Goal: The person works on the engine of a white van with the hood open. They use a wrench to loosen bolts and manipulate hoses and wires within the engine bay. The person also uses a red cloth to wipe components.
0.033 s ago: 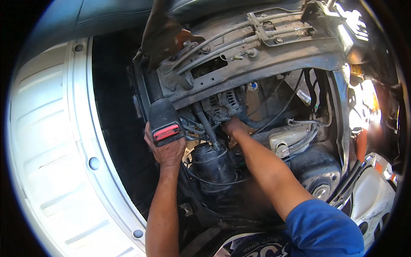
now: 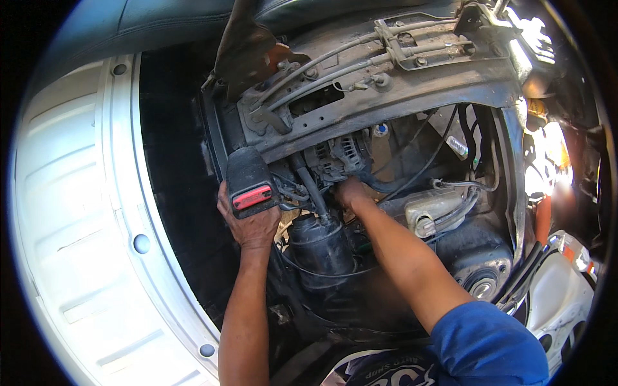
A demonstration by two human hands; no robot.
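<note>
A black seat belt buckle [image 2: 250,174] with a red button stands up at the left side of the engine opening. Behind and below it is my left hand [image 2: 252,226], whose knuckles and finger edges show at the buckle's left side. The buckle hides most of those fingers, so a grip on it cannot be made out. My right hand [image 2: 349,192] reaches down into the bay just under the alternator [image 2: 338,157], a grey metal unit with slotted vents. Its fingers vanish among dark parts and hoses. Between my forearms sits a black cylindrical canister [image 2: 317,248] with a hose [image 2: 312,190] running from its top.
Metal pipes [image 2: 341,48] cross the dirty frame beam [image 2: 399,93] above the opening. On the right are a pale plastic reservoir [image 2: 434,209] and a black round-capped housing [image 2: 481,286]. A white ribbed panel [image 2: 84,225] lies left; a dark padded seat [image 2: 174,22] is beyond.
</note>
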